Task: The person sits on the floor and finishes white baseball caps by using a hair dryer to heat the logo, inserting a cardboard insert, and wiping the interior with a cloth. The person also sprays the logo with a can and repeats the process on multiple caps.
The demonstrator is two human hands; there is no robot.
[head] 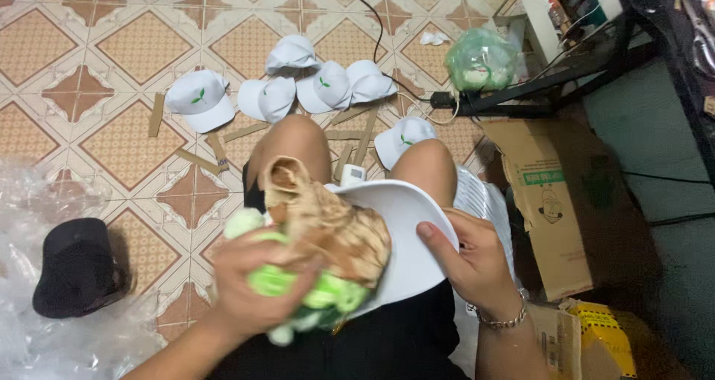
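Observation:
On my lap lies a white cap [402, 231], brim pointing right. My right hand [469, 257] grips its brim, thumb on top. My left hand [253, 283] presses a wad of crumpled brown paper [328, 227] and green netting [320, 294] into the cap's crown. My bare knees stick out beyond the cap, and a small white device [352, 174] rests between them.
Several white caps with green leaf marks [199, 97] lie on the tiled floor ahead, among cardboard strips [156, 114]. A black cap [74, 264] sits on clear plastic wrap at left. Flattened cardboard boxes [555, 201], a green-filled bag [480, 58] and a black table frame are at right.

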